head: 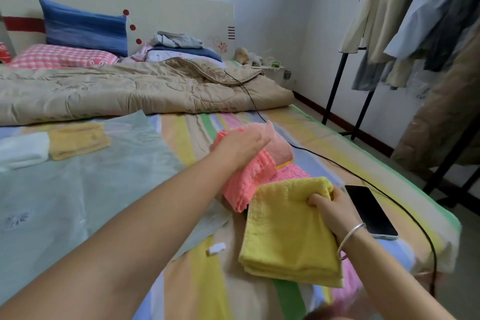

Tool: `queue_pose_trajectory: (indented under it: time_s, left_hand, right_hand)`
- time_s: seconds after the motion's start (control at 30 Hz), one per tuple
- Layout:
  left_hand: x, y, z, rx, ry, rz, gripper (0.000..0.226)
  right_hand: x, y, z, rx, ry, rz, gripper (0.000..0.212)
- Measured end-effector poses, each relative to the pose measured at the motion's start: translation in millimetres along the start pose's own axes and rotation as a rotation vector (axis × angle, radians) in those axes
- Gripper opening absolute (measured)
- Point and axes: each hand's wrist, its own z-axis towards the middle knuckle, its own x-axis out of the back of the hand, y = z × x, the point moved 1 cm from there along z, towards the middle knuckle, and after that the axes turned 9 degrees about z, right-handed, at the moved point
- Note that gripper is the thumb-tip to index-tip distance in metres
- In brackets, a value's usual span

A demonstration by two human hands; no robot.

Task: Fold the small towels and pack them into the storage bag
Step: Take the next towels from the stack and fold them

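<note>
On the bed (324, 138), right hand (335, 212) pinches the folded yellow towel (285, 231) at its top edge. Left hand (241, 147) lies flat, fingers apart, on the pink towel (249, 182). Storage bag (78, 189) lies left, holding two folded towels (52, 143).

**Count of things on the bed**

Six small towels: a yellow one (288, 231), a coral one (249, 176), a pale pink one (279, 148), a printed pink one (291, 174), and a white (23, 149) and an orange-yellow (78, 139) inside one storage bag (78, 189). Two hands, one phone (370, 209), two pillows.
</note>
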Motion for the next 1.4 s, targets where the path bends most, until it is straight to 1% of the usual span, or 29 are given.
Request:
queue_pose_trajectory:
  time_s: [0.13,0.2,0.23,0.27,0.33,0.37,0.4,0.47,0.5,0.53,0.57,0.63,0.67,0.7,0.73,0.83,0.9,0.97,1.0,1.03,1.07,1.1,1.13,1.17,1.2,1.27,1.3,1.4]
  left_hand:
    - [2.6,-13.0,14.5,-0.109,-0.047,0.164,0.025]
    - [0.4,-28.1,16.5,-0.095,-0.063,0.149,0.022]
    - [2.3,-37.5,17.1,-0.074,-0.089,0.073,0.022]
    - [8.6,-47.5,18.3,-0.031,-0.118,-0.066,0.022]
    - [25.1,-69.4,22.5,0.079,-0.212,-0.459,0.023]
    - [32.4,-80.0,25.3,0.116,-0.232,-0.628,0.02]
    - [37.0,-88.3,29.1,0.159,-0.205,-0.742,0.017]
    - [30.4,-97.4,41.1,0.292,-0.079,-0.908,0.02]
    - [21.2,-96.6,46.4,0.357,-0.02,-0.953,0.022]
    - [10.0,-93.4,51.5,0.408,0.007,-0.967,0.028]
    - [-3.8,-89.0,56.2,0.434,-0.007,-0.948,0.043]
    - [-24.2,-77.9,54.2,0.485,-0.065,-0.804,0.082]
    - [-31.5,-73.5,51.3,0.541,-0.055,-0.752,0.093]
    - [-37.7,-70.5,48.4,0.597,-0.027,-0.736,0.096]
    - [-41.9,-68.2,45.1,0.622,0.004,-0.743,0.094]
    - [-45.9,-60.8,29.5,0.592,0.031,-0.773,0.083]
    - [-43.6,-53.4,7.6,0.63,0.098,-0.855,0.069]
    - [-41.4,-38.9,-29.4,0.698,0.203,-0.911,0.042]
    - [-42.6,-29.9,-52.9,0.715,0.219,-0.896,0.026]
    - [-46.6,-20.8,-77.7,0.709,0.181,-0.856,0.013]
    - [-53.3,-11.9,-103.5,0.674,0.09,-0.808,0.004]
    - [-61.1,-3.3,-128.8,0.623,-0.031,-0.768,0.002]
    - [-68.3,4.2,-152.1,0.567,-0.156,-0.734,0.006]
    - [-75.0,10.1,-172.3,0.515,-0.255,-0.699,0.013]
    - [-78.5,14.0,-189.6,0.479,-0.32,-0.656,0.021]
    - [-81.9,17.0,-215.5,0.437,-0.371,-0.551,0.037]
    - [-83.7,17.0,-225.1,0.421,-0.365,-0.5,0.041]
    - [-87.9,10.8,-246.4,0.389,-0.316,-0.45,0.041]
  right_hand:
    - [0.7,4.8,12.7,-0.026,-0.013,-0.01,0.021]
    - [0.3,3.0,15.5,-0.02,-0.019,-0.018,0.021]
    - [-0.3,1.6,16.6,-0.015,-0.024,-0.015,0.02]
    - [-0.7,-0.2,17.8,-0.009,-0.031,-0.009,0.02]
    - [-2.2,-5.1,18.5,-0.003,-0.042,0.001,0.019]
    - [-3.4,-6.9,19.0,-0.001,-0.047,0.004,0.018]
    - [-4.5,-8.5,19.9,0.0,-0.053,0.007,0.017]
    - [-6.5,-9.9,22.7,-0.008,-0.062,0.016,0.017]
    - [-7.5,-9.9,23.8,-0.015,-0.065,0.022,0.018]
    - [-8.4,-9.9,24.3,-0.023,-0.066,0.028,0.018]
    - [-8.9,-10.1,24.2,-0.033,-0.067,0.037,0.018]
    - [-9.7,-10.5,23.9,-0.048,-0.067,0.057,0.018]
    - [-10.1,-11.0,23.1,-0.052,-0.069,0.061,0.017]
    - [-10.6,-11.8,21.9,-0.055,-0.072,0.063,0.016]
    - [-11.4,-12.5,20.9,-0.057,-0.077,0.063,0.016]
    - [-14.1,-17.3,17.2,-0.054,-0.08,0.064,0.017]
    - [-16.8,-24.2,13.1,-0.039,-0.091,0.061,0.016]
    - [-21.1,-32.8,7.9,-0.02,-0.121,0.064,0.014]
    - [-24.5,-36.6,5.1,-0.014,-0.135,0.068,0.013]
    - [-28.1,-40.4,1.9,-0.009,-0.145,0.068,0.014]
    - [-32.6,-44.2,-1.3,0.0,-0.157,0.07,0.014]
    - [-37.1,-48.0,-5.2,0.008,-0.17,0.079,0.014]
    - [-42.2,-51.0,-8.6,0.011,-0.182,0.088,0.014]
    - [-47.7,-53.7,-12.8,0.012,-0.193,0.089,0.014]
    - [-53.5,-55.6,-17.1,0.019,-0.201,0.083,0.014]
    - [-65.5,-59.8,-26.9,0.047,-0.216,0.066,0.011]
    - [-71.1,-61.2,-31.8,0.058,-0.222,0.063,0.009]
    - [-86.1,-66.5,-47.2,0.082,-0.259,0.046,0.008]
